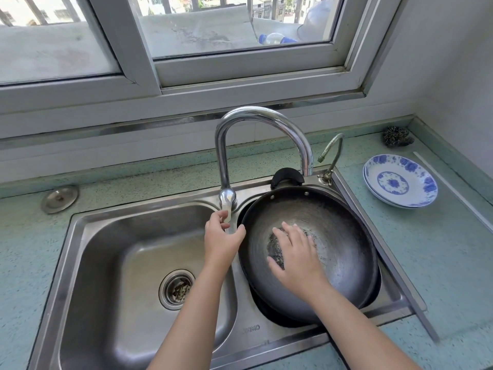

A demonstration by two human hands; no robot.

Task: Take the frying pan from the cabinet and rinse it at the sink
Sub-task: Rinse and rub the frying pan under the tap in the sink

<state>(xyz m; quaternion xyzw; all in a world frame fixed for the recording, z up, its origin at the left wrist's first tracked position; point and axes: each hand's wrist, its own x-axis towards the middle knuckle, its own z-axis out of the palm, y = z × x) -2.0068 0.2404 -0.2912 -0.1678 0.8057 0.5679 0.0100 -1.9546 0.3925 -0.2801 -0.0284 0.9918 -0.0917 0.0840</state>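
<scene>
A dark round frying pan (344, 236) rests tilted in the right basin of the steel double sink (112, 236), its black handle stub at the far rim. My right hand (296, 255) lies flat inside the pan, fingers spread on its worn centre. My left hand (222, 236) grips the lever of the tall chrome tap (226, 156), which arches over the pan. I cannot make out any water running from the spout.
Blue-and-white plates (400, 181) are stacked on the green counter at right, with a steel scourer (397, 137) behind them. A small second tap (332, 156) stands at the sink's back right. A round metal lid (60, 198) lies at left. A window runs along the back.
</scene>
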